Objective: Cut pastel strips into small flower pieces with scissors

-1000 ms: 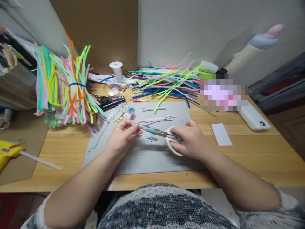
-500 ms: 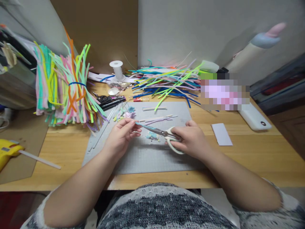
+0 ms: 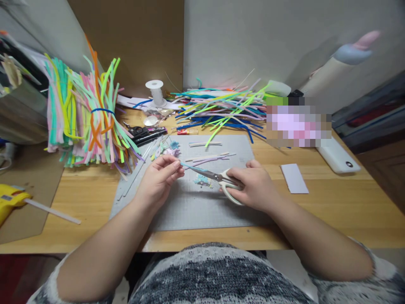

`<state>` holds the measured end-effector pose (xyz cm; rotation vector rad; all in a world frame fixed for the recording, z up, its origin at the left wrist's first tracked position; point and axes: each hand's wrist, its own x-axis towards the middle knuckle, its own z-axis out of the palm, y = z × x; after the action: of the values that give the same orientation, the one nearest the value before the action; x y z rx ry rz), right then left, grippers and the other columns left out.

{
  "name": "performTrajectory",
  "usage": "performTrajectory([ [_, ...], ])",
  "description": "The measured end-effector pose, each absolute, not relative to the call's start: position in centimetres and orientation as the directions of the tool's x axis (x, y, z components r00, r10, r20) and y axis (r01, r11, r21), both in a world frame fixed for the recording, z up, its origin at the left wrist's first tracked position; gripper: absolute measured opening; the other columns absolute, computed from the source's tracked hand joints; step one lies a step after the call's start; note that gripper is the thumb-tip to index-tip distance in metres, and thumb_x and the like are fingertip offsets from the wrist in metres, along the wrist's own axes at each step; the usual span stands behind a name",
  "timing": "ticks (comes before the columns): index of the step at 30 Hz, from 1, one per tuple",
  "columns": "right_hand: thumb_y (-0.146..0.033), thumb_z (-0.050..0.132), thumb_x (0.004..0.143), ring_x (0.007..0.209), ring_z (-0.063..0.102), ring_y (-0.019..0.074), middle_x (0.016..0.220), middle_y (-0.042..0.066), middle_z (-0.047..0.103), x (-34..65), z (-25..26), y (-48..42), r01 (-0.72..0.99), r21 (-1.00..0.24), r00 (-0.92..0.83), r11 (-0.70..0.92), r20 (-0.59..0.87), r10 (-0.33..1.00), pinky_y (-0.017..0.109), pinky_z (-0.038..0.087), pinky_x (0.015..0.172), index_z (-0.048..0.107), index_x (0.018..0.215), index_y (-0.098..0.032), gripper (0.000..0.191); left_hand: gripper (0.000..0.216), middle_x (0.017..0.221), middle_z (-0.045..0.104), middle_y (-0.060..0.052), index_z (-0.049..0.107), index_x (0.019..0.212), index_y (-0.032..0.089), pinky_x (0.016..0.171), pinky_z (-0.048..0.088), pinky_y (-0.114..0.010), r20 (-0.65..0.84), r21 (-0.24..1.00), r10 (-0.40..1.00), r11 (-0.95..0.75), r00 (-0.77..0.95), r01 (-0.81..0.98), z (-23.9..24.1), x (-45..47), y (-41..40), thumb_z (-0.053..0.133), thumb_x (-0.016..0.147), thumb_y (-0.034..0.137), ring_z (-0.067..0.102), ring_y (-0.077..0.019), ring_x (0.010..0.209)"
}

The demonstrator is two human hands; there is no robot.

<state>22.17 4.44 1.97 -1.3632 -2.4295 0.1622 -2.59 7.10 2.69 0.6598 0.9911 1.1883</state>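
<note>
My left hand (image 3: 163, 177) pinches one end of a light-blue pipe cleaner (image 3: 189, 166) between thumb and fingers above the cutting mat. My right hand (image 3: 253, 183) is closed around the white handles of a pair of scissors (image 3: 225, 184). The scissor blades point left and lie along the pipe cleaner; whether they are cutting it cannot be made out. Beneath the blades a small heap of blue and pale fuzz clippings (image 3: 202, 180) lies on the grey cutting mat (image 3: 190, 211). Purple and pale pipe cleaner pieces (image 3: 210, 159) rest just beyond.
A big bundle of pipe cleaners (image 3: 104, 114) stands at the left, with a loose pile (image 3: 221, 105) at the back. A yellow glue gun (image 3: 12, 200) is far left. A white spool (image 3: 155, 95) stands behind; a white card (image 3: 294, 178) and white device (image 3: 338, 156) lie right.
My left hand has shifted slightly left, its fingers curling in closer. The scissors and my right hand have barely moved.
</note>
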Motion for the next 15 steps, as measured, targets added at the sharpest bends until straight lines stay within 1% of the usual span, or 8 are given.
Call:
performTrajectory([
  [5, -0.040, 0.060, 0.077, 0.053, 0.037, 0.0134, 0.059, -0.002, 0.061, 22.01, 2.16, 4.36, 0.796, -0.301, -0.470, 0.524, 0.236, 0.850, 0.031, 0.026, 0.068, 0.059, 0.079, -0.019, 0.021, 0.029, 0.064, 0.063, 0.002, 0.062, 0.069, 0.013, 0.060, 0.052, -0.019, -0.301, 0.838, 0.946, 0.322, 0.119, -0.440, 2.81, -2.37, 6.87, 0.085, 0.053, 0.021, 0.062, -0.0081, 0.058],
  [15, -0.042, 0.058, 0.080, 0.052, 0.037, 0.0139, 0.056, -0.002, 0.058, 22.16, 2.07, 4.38, 0.793, -0.277, -0.493, 0.542, 0.230, 0.839, 0.030, 0.026, 0.067, 0.058, 0.078, -0.020, 0.022, 0.027, 0.062, 0.063, 0.002, 0.062, 0.069, 0.014, 0.060, 0.052, -0.019, -0.314, 0.836, 0.940, 0.342, 0.137, -0.429, 2.58, -2.29, 6.84, 0.084, 0.054, 0.021, 0.062, -0.0088, 0.059],
])
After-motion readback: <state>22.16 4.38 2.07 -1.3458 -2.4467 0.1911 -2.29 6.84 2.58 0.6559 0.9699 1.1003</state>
